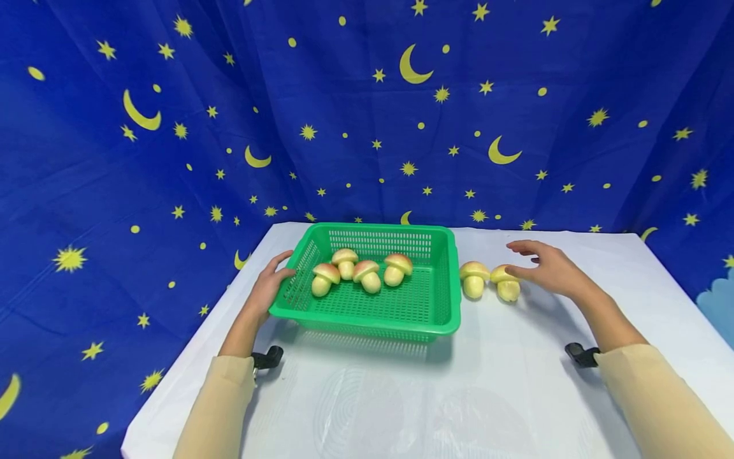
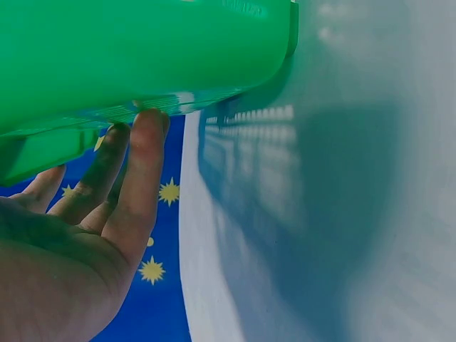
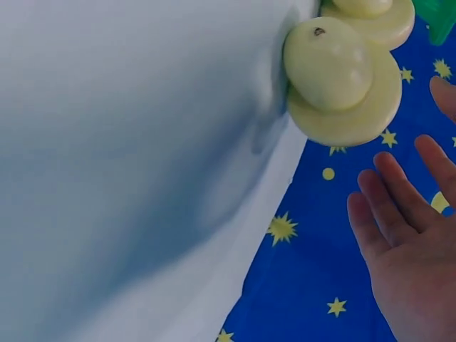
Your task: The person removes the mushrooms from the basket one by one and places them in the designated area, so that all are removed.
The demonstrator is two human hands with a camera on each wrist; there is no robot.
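Observation:
A green plastic basket with slotted walls stands on the white table, and several toy mushrooms with reddish caps lie in it. My left hand holds the basket's left side, thumb at the rim; in the left wrist view its fingers meet the outer wall. Right of the basket are two more mushrooms, a nearer one and a farther one. Beside the farther mushroom is my right hand, fingers spread, holding nothing. The right wrist view shows a gap between its fingers and that mushroom.
A white cloth covers the table. Behind and to the left hangs a blue curtain with yellow stars and moons. Each wrist wears a black mount, the left and the right.

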